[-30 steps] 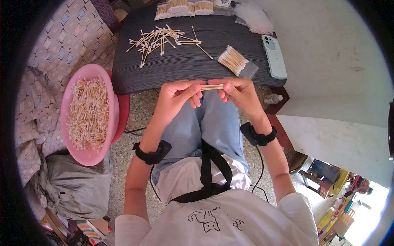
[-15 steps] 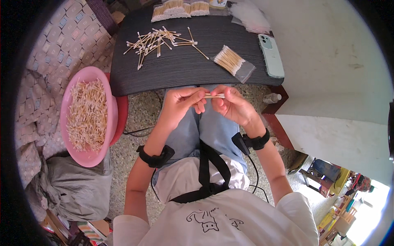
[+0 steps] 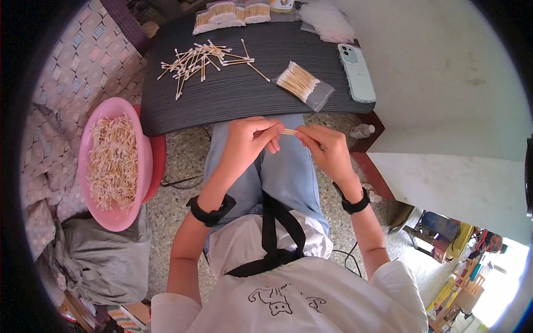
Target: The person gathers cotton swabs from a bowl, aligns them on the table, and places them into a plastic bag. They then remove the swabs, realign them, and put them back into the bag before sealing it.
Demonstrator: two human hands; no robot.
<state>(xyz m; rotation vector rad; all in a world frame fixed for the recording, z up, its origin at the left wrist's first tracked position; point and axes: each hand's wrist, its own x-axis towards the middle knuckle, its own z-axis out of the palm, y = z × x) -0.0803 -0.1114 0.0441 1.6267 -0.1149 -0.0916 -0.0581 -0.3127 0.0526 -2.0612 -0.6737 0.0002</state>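
Note:
A few cotton swabs (image 3: 288, 132) are held level between my two hands, just off the near edge of the table. My left hand (image 3: 251, 136) pinches their left ends between thumb and fingers. On the right ends, the fingertips of my right hand (image 3: 325, 144) are closed, palm turned down. Beyond them on the dark table lies a clear bag of cotton swabs (image 3: 300, 83), its flap toward me. A loose heap of cotton swabs (image 3: 197, 60) is scattered to its left. The swab tips inside my fingers are hidden.
A pink basin (image 3: 119, 219) full of swabs stands left of the black table (image 3: 222, 108). Packed swab bags (image 3: 222, 15) line the far edge, near empty clear bags (image 3: 327, 22). A phone (image 3: 356, 75) lies at the right edge, by the wall. A small bottle (image 3: 362, 131) is below.
My right hand has rolled over from palm-up to palm-down, gripping the swabs' right ends. My left hand keeps its pinch. The view has shifted slightly.

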